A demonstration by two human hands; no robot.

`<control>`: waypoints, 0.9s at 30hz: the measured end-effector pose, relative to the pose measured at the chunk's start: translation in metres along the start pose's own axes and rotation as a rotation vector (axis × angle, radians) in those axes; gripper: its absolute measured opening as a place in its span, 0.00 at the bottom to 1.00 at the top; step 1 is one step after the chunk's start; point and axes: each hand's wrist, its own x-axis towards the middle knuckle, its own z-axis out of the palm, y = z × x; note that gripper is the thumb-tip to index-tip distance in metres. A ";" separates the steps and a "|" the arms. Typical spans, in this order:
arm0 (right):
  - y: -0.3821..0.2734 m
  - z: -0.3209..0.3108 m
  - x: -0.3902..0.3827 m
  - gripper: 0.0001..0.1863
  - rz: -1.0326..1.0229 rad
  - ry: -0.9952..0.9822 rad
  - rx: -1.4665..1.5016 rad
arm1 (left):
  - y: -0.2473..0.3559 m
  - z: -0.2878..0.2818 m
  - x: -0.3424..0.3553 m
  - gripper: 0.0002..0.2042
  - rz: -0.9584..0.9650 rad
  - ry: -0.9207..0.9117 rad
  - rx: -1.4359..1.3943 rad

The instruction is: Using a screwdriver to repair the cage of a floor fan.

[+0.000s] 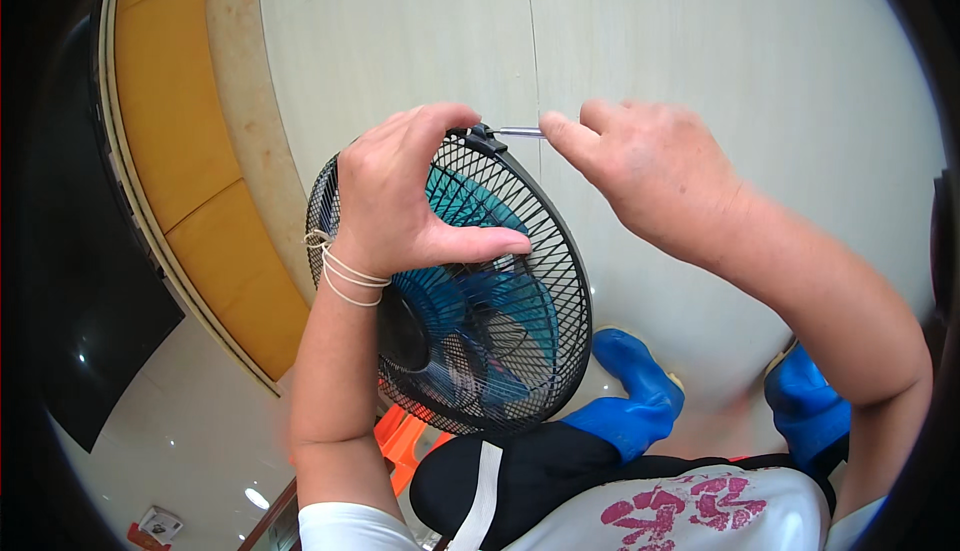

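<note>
A round fan (485,351) with a black wire cage and blue-green blades stands tilted before me. My left hand (400,186) grips the cage, its thumb along the front wires and its fingers curled over the upper rim. A black clip (487,139) sits on that rim by the left fingertips. My right hand (645,156) is closed round a screwdriver whose thin metal shaft (520,132) points left, with its tip at the clip. The screwdriver's handle is hidden inside the right fist.
Below the fan, part of an orange plastic stool (402,441) shows. Blue rubber boots (635,391) are on the pale tiled floor (700,41). Yellow-brown panels (200,166) and a dark glossy surface (90,251) line the left. A small box (158,524) lies at the lower left.
</note>
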 end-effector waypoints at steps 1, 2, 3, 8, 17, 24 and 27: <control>0.000 -0.002 0.001 0.09 -0.058 0.044 -0.101 | 0.000 -0.001 0.000 0.38 0.005 0.001 0.014; -0.003 -0.003 0.002 0.09 -0.063 0.042 -0.104 | 0.001 -0.002 0.000 0.38 0.010 0.003 0.028; -0.008 -0.006 0.004 0.09 -0.039 -0.027 -0.147 | 0.003 -0.003 0.000 0.38 0.008 0.009 0.024; -0.018 -0.004 0.010 0.07 0.111 -0.096 -0.011 | 0.010 -0.002 -0.003 0.28 -0.124 -0.057 0.051; -0.008 -0.010 0.023 0.07 1.064 -0.467 1.887 | 0.007 -0.004 -0.003 0.15 -0.131 -0.027 0.022; -0.020 -0.019 0.025 0.05 0.911 -0.408 1.492 | -0.004 0.002 -0.008 0.12 -0.337 0.051 0.000; -0.019 -0.019 0.024 0.06 0.884 -0.427 1.435 | -0.005 0.000 -0.006 0.12 -0.347 0.035 -0.001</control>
